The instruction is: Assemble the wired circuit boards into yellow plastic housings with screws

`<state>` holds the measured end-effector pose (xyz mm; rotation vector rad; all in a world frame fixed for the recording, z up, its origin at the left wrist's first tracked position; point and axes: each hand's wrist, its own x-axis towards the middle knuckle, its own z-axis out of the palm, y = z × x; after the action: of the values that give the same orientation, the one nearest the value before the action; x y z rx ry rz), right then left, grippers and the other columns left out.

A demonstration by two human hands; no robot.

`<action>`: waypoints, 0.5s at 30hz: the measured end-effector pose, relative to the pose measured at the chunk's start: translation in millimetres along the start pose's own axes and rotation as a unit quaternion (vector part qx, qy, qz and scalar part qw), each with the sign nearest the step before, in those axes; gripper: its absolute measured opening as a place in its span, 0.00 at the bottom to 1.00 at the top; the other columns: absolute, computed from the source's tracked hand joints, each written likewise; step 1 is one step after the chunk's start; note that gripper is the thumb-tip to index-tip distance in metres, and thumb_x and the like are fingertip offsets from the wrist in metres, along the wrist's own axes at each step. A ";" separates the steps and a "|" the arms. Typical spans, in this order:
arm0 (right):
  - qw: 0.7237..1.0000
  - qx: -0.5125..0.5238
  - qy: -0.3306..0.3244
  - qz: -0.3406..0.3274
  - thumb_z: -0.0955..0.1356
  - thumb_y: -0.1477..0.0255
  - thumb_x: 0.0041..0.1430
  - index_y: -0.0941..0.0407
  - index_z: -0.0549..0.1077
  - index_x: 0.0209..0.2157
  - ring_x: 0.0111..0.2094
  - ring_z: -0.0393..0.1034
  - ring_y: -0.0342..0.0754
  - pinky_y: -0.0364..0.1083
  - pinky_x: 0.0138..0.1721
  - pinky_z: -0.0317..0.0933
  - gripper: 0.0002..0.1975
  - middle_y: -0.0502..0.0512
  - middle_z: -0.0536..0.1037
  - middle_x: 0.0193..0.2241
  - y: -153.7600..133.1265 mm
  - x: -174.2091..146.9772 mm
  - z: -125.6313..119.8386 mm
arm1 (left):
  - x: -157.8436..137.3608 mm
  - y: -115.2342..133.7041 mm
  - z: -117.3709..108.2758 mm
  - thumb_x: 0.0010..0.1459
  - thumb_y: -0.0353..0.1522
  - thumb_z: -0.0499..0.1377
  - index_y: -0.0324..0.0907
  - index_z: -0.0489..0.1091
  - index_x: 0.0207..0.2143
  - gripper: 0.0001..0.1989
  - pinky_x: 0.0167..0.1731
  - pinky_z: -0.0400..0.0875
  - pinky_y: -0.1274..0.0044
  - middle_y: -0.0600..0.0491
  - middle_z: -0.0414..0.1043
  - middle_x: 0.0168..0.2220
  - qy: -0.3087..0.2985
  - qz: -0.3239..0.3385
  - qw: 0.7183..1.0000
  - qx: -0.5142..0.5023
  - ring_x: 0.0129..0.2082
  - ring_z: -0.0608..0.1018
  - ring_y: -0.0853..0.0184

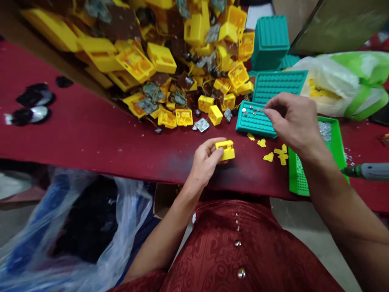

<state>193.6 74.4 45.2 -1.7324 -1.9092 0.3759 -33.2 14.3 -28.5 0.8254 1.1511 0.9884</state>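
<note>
My left hand (pixel 208 160) is closed round a small yellow plastic housing (pixel 226 150), held just above the red cloth. Over a teal ridged tray (pixel 259 125), my right hand (pixel 293 117) pinches thumb and forefinger together. Whatever sits between those fingertips is too small to name. Several small silvery round pieces (pixel 251 108) lie on the tray near the fingertips. Flat yellow plastic pieces (pixel 269 157) are scattered on the cloth between my hands.
A large heap of yellow housings (pixel 161 56) with wires and circuit boards (pixel 202 125) fills the far side. Teal trays (pixel 272 36) stand behind. A green basket (pixel 299 188) holding small metal parts and a grey screwdriver-like tool (pixel 375 171) are at right. Black items (pixel 35 95) lie left.
</note>
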 end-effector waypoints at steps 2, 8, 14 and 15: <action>0.997 -0.063 -0.029 -0.016 0.71 0.71 0.63 0.53 0.80 0.35 0.40 0.74 0.55 0.52 0.45 0.63 0.04 0.58 0.83 0.38 1.2 19.9 4.7 | 0.5 0.7 -1.5 0.51 0.36 0.69 0.39 0.77 0.47 0.20 0.30 0.80 0.77 0.49 0.83 0.38 0.010 -0.010 1.000 -0.004 0.35 0.84 0.64; 0.966 -0.221 -0.132 0.007 0.69 0.73 0.68 0.56 0.83 0.45 0.48 0.76 0.59 0.51 0.44 0.63 0.09 0.64 0.82 0.47 -7.0 39.3 40.2 | -1.7 1.7 -4.8 0.46 0.36 0.70 0.39 0.76 0.43 0.21 0.29 0.80 0.77 0.49 0.83 0.37 0.032 -0.036 0.998 -0.039 0.33 0.84 0.65; 0.955 -0.265 -0.129 0.024 0.69 0.74 0.69 0.62 0.84 0.48 0.48 0.75 0.58 0.50 0.44 0.65 0.13 0.68 0.80 0.49 -2.2 36.0 50.8 | -2.2 -1.0 -8.6 0.44 0.37 0.71 0.39 0.77 0.43 0.22 0.30 0.80 0.77 0.49 0.83 0.38 0.037 -0.031 0.997 -0.052 0.33 0.83 0.65; 0.955 -0.266 -0.129 0.027 0.68 0.75 0.69 0.62 0.84 0.48 0.47 0.75 0.57 0.50 0.45 0.65 0.13 0.68 0.80 0.48 -0.8 36.9 50.6 | -2.1 -1.1 -8.6 0.45 0.37 0.71 0.39 0.77 0.43 0.22 0.30 0.80 0.78 0.49 0.83 0.38 0.037 -0.028 0.998 -0.053 0.34 0.83 0.66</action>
<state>163.6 117.7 11.3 -2.1655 -2.3076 0.1105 -41.6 12.2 -30.7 0.6742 1.1688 1.0322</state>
